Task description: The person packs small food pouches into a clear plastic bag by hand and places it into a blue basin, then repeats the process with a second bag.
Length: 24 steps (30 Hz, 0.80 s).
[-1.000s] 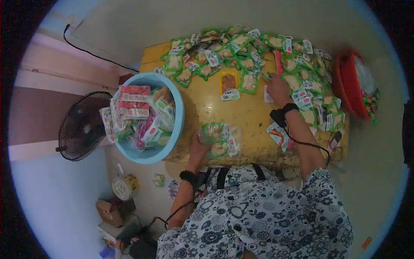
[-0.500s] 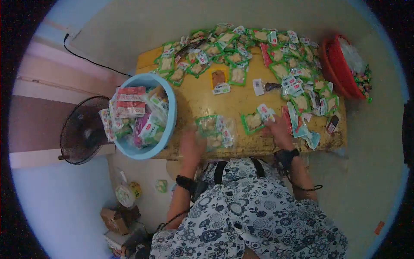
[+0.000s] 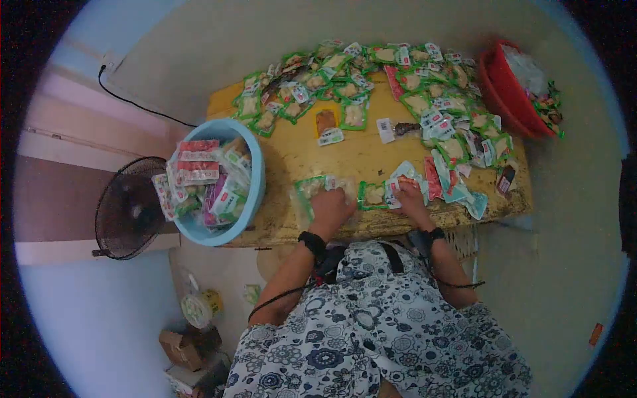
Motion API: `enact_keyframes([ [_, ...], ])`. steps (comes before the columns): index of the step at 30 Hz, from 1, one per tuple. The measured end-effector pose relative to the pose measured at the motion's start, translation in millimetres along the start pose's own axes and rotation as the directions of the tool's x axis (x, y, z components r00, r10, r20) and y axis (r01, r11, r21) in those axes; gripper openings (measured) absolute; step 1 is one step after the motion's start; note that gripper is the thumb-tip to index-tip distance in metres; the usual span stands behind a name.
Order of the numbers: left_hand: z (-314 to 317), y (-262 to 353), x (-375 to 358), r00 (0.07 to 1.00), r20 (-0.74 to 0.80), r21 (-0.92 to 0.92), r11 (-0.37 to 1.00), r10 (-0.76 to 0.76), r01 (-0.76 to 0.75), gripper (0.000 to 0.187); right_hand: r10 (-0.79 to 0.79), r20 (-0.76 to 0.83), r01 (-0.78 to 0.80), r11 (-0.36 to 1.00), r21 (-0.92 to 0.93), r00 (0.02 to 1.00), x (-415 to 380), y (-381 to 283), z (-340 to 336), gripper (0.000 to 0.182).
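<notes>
A clear plastic bag (image 3: 300, 206) with green-edged food packets inside lies near the table's front edge. My left hand (image 3: 334, 208) is closed, fingers curled over the bag's right side and hiding part of it. Just to the right, my right hand (image 3: 413, 200) pinches the white label end of a green-edged food packet (image 3: 373, 195) with pale pieces in it. That packet lies flat, its left end close to the bag. Beside my right hand are a red packet (image 3: 433, 180) and a pale blue packet (image 3: 476, 205).
A blue basin (image 3: 258, 179) heaped with packets stands at the table's left. A pile of green-edged packets (image 3: 348, 89) curves along the back and right of the yellow table (image 3: 292, 156). Red baskets (image 3: 507, 93) stand at the right corner, a fan (image 3: 129, 209) at far left.
My left hand has moved right onto the clear bag and closed. My right hand has brought the green-edged packet left and down, close to the bag. The view has shifted slightly.
</notes>
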<state>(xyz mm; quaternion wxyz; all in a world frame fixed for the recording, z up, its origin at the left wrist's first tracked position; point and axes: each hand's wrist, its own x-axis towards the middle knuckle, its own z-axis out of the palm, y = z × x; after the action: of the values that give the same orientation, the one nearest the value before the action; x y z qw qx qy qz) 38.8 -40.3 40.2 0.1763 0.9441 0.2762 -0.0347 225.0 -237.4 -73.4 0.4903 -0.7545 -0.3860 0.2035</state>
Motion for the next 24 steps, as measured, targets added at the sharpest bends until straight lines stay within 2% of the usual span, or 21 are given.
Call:
enact_keyframes([
  [2,13,-5,1,0.999,-0.047,-0.034,0.999,-0.007,0.006,0.037,0.098,-0.031,-0.097,0.995,0.039,0.995,1,-33,-1,0.033],
  [4,17,-7,-1,0.996,-0.082,-0.113,0.993,-0.027,0.017,0.031,0.119,-0.068,-0.111,0.987,0.114,0.991,-2,-52,0,0.025],
  [6,18,-11,-5,0.993,-0.103,-0.229,0.973,-0.061,0.036,0.026,0.227,-0.006,-0.217,0.939,0.267,0.974,-9,-59,-1,0.02],
  [7,16,-13,-9,0.987,-0.138,-0.276,0.96,-0.079,0.038,0.025,0.331,0.086,-0.339,0.87,0.359,0.94,-13,-62,-3,0.019],
  [9,11,-14,-17,0.972,-0.203,-0.365,0.93,-0.115,0.034,0.022,0.437,0.203,-0.479,0.75,0.456,0.876,-16,-75,-7,0.018],
  [11,6,-12,-22,0.969,-0.2,-0.391,0.919,-0.143,0.055,0.02,0.468,0.241,-0.522,0.694,0.495,0.85,-12,-121,-7,0.016],
  [14,-9,-6,-29,0.968,-0.201,-0.449,0.892,-0.149,0.044,0.02,0.45,0.292,-0.534,0.755,0.379,0.844,-1,-128,7,0.017],
  [18,-23,-5,-32,0.985,-0.147,-0.447,0.894,-0.091,0.016,0.026,0.449,0.336,-0.559,0.712,0.425,0.828,13,-161,31,0.018],
  [20,-22,-6,-32,0.961,-0.256,-0.463,0.886,-0.107,-0.025,0.021,0.427,0.38,-0.563,0.723,0.402,0.82,20,-153,46,0.019],
  [21,-22,-6,-32,0.944,-0.309,-0.468,0.883,-0.115,-0.046,0.02,0.361,0.384,-0.507,0.758,0.411,0.85,24,-145,55,0.019],
  [23,-25,-5,-32,0.962,-0.249,-0.486,0.874,-0.111,-0.025,0.019,0.219,0.392,-0.389,0.814,0.432,0.893,32,-121,74,0.018],
  [24,-27,-5,-31,0.97,-0.218,-0.496,0.868,-0.108,-0.015,0.019,0.184,0.423,-0.39,0.79,0.473,0.887,36,-110,83,0.018],
])
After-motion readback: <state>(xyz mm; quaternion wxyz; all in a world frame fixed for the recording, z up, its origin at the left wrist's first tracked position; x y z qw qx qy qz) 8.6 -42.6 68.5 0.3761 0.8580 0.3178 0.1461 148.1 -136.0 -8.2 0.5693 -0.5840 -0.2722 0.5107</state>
